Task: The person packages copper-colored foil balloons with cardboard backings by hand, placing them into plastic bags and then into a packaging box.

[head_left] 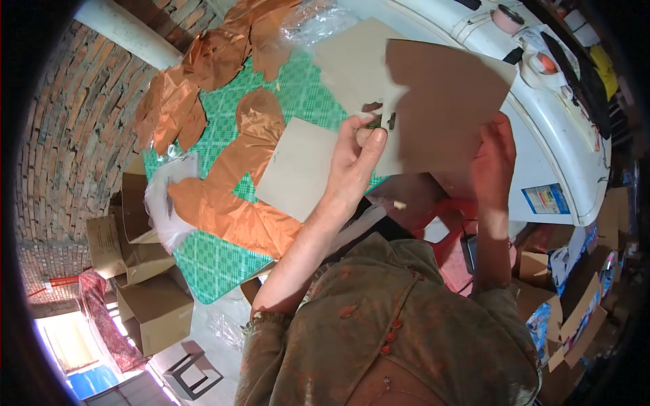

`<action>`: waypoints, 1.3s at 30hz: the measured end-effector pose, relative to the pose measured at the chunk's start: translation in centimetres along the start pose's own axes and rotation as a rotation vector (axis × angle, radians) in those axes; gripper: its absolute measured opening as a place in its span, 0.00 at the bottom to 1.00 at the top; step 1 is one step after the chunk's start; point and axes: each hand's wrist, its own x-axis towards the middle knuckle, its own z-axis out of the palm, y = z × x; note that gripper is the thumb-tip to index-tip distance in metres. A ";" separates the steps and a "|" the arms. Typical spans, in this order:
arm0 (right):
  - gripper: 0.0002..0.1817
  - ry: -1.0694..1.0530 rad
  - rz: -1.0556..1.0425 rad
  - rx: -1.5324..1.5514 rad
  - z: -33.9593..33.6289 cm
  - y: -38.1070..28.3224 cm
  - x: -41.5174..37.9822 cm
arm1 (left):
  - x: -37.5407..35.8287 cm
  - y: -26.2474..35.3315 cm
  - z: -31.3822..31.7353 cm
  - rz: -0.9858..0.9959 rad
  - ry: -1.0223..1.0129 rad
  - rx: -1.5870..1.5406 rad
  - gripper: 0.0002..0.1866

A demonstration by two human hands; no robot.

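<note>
A grey-beige card sheet with a small hole near its left edge is held up in front of me, partly in shadow. My left hand pinches its left edge, thumb in front beside the hole. At the right edge, my right hand is closed on the same sheet. Behind it, another card sheet shows in part. A pale square card lies on the green checked tablecloth, near my left forearm. Flat orange foil balloons are spread to the left.
On the right stands a large white appliance with a blue label and a roll of tape on top. Open cardboard boxes sit at the left, others at the right. Clear plastic lies at the back, and a red stool is beside me.
</note>
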 end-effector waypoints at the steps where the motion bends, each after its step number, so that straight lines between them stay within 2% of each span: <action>1: 0.16 0.012 -0.023 -0.010 0.0 -0.3 0.1 | 0.0 -0.1 0.4 0.037 0.004 0.004 0.21; 5: 0.15 -0.036 -0.038 -0.124 -1.1 -0.8 0.4 | -0.3 -1.0 0.0 0.137 -0.098 0.189 0.24; 6: 0.14 -0.039 -0.009 -0.197 -1.2 -0.9 0.3 | -0.4 0.6 0.6 0.120 -0.193 0.190 0.25; 12: 0.13 -0.120 0.094 -0.322 0.8 -1.0 -0.6 | -0.1 0.6 -0.5 -0.072 -0.160 0.070 0.24; 15: 0.15 -0.238 0.118 -0.321 1.5 -1.3 -0.3 | -1.1 1.4 0.2 -0.044 -0.035 0.102 0.22; 17: 0.17 -0.273 0.207 -0.346 1.6 -1.2 0.2 | -1.4 1.8 -0.4 0.066 -0.075 0.282 0.20; 20: 0.18 -0.354 0.175 -0.234 3.0 0.2 0.2 | -2.0 1.8 -1.0 0.140 -0.061 0.433 0.16; 21: 0.20 -0.357 0.161 -0.284 3.2 0.7 0.2 | -2.1 1.8 -1.0 0.163 -0.036 0.481 0.14; 23: 0.22 -0.367 0.131 -0.384 3.9 1.6 0.4 | -2.2 1.8 -0.8 0.220 0.025 0.565 0.13; 26: 0.28 -0.269 0.020 -0.773 5.5 1.7 0.2 | -2.4 1.2 0.3 0.319 0.151 0.609 0.15; 29: 0.35 -0.068 -0.281 -0.981 8.5 2.4 -0.8 | -2.4 2.2 1.2 0.464 0.265 0.760 0.13; 33: 0.37 -0.070 -0.443 -1.050 10.9 3.3 -1.4 | -1.5 1.5 0.3 0.553 0.399 0.767 0.10; 35: 0.38 -0.099 -0.515 -1.063 12.5 3.4 -2.5 | -1.0 1.4 -0.8 0.446 0.437 0.767 0.10; 36: 0.41 -0.133 -0.547 -1.069 13.2 3.7 -3.0 | -0.9 1.5 -1.3 0.393 0.455 0.765 0.11; 39: 0.45 -0.197 -0.573 -1.129 15.1 2.7 -4.2 | -0.8 1.7 -1.6 0.374 0.498 0.668 0.13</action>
